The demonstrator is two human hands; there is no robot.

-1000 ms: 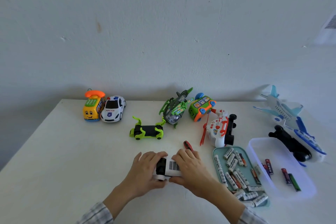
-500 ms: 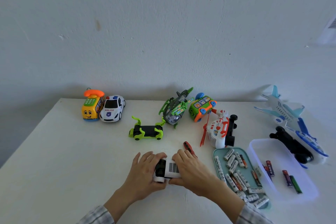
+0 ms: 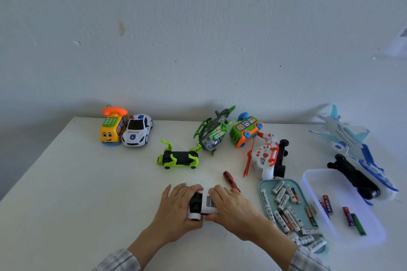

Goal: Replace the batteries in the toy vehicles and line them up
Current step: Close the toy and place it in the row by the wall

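Both hands grip a small white toy car (image 3: 203,205) lying crosswise on the worktop (image 3: 88,193), left hand (image 3: 178,209) curled round its wheeled end, right hand (image 3: 231,209) clasping the body; screwdriver (image 3: 230,180) lies just beyond the right hand.

White desk (image 3: 66,193) in front of me, far edge against a pale plastered wall (image 3: 198,28) with scuffs and a brownish mark. Soft daylight, shadow along desk's far edge.
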